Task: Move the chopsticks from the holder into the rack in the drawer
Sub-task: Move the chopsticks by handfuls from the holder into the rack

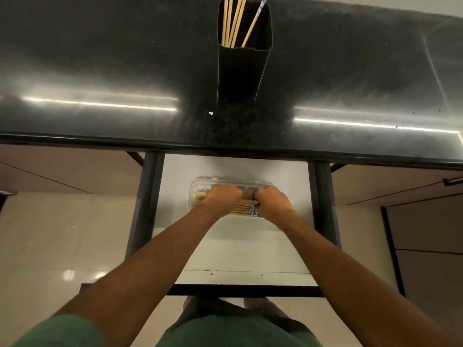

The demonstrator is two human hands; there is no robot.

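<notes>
A tall black holder [241, 68] stands on the dark countertop [100, 71] with several wooden chopsticks [233, 21] leaning in it, one with a blue-patterned top. Below, the white drawer [235, 246] is pulled out. A clear plastic rack [200, 182] lies in it, holding several chopsticks [244, 209] side by side. My left hand [223, 199] and my right hand [271, 200] both rest curled on the chopsticks in the rack, covering its middle. Whether the fingers grip any chopstick is hidden.
The drawer's dark front edge [245, 290] lies close to my body. Dark side rails [144, 201] flank the drawer. Beige cabinet fronts [62, 169] and a pale tiled floor [50, 246] lie to either side. Light strips reflect on the countertop.
</notes>
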